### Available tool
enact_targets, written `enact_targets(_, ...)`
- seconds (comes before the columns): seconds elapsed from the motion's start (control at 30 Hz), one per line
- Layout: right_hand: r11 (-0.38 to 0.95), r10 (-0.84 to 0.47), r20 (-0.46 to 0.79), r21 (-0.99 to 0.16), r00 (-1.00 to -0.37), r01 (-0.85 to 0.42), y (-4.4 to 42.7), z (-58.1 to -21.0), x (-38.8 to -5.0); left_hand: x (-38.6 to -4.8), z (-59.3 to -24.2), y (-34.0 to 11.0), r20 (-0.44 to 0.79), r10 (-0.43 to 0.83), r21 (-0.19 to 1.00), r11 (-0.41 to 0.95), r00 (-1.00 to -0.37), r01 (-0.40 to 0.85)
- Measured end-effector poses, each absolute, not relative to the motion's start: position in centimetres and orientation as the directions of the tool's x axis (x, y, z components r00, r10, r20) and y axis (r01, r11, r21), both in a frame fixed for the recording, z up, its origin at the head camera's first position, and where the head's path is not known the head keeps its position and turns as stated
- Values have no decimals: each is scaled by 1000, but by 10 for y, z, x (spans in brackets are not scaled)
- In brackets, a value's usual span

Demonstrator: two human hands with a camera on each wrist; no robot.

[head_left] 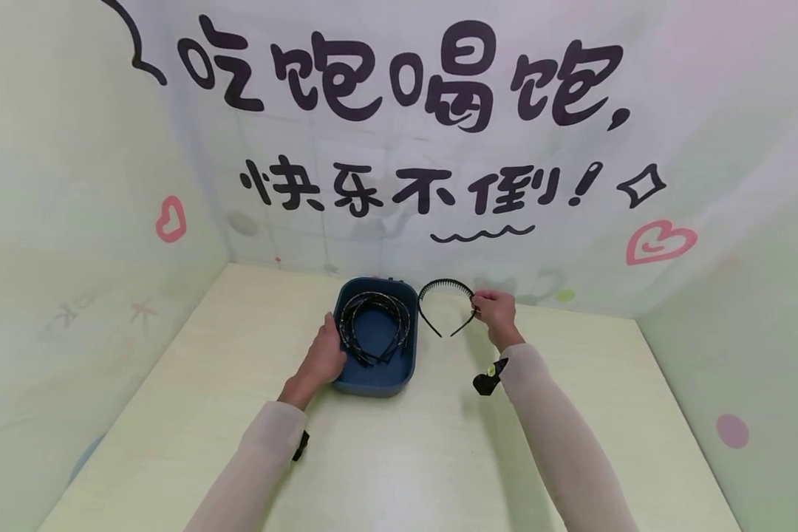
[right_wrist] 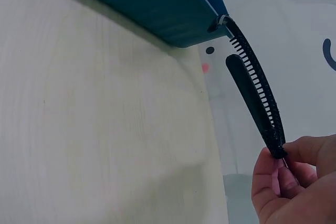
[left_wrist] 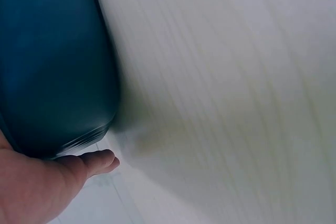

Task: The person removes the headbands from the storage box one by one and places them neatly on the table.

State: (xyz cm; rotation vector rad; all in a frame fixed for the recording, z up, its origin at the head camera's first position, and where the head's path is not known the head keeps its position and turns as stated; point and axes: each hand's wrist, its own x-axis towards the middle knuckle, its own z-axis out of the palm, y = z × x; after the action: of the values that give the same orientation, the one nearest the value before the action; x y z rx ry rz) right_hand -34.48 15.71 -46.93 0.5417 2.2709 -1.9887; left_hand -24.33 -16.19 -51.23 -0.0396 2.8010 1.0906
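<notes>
My right hand [head_left: 497,310] pinches a black headband [head_left: 446,281] between thumb and fingers, by one side near its end. The headband's arch points to the far edge of the tabletop [head_left: 386,473], and its two ends point back towards me. A row of teeth runs along its inner curve. It is just beside the right wall of a blue box [head_left: 372,389]; from my right wrist its free end overlaps the box's corner, and I cannot tell whether they touch.

The box stands by the tabletop's far edge, left of that edge's middle, its opening facing up. Inside lies a bundle of black headbands [head_left: 403,318], nested in one another, with their ends towards the box's near side. I cannot count them.

My left hand [head_left: 321,355] lies against the box's left wall, with straight fingers along the outside, seen from my left wrist. I cannot tell whether my thumb hooks over the rim to pinch the wall.

Both my arms are in pale sleeves [head_left: 565,436], and a small black piece hangs by each cuff. Beyond the far edge rises a pale backdrop [head_left: 386,148] with large black lettering and pink hearts.
</notes>
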Motion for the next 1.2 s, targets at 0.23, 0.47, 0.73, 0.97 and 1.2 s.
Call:
enact_targets(0.23,93,231,-305,-938,-924,333,161,-476,-347,-243,-512,-162,-121,21,667,742,-992,-66)
enact_targets(0.47,106,249,-323,-928,-913,357,165,-487,-344,-242,-512,-162,-126,12,671,738,-992,-76)
enact_targets(0.73,126,259,-344,-914,-902,385,165,-495,-341,-242,-512,-161,-128,15,680,729,-992,-77)
enact_targets(0.97,158,260,-351,-904,-900,398,165,-505,-341,-241,-511,-160,-125,5,671,737,-992,-81)
enact_targets(1.2,184,260,-334,-904,-906,386,165,-515,-341,-241,-510,-159,-127,2,673,735,-992,-85)
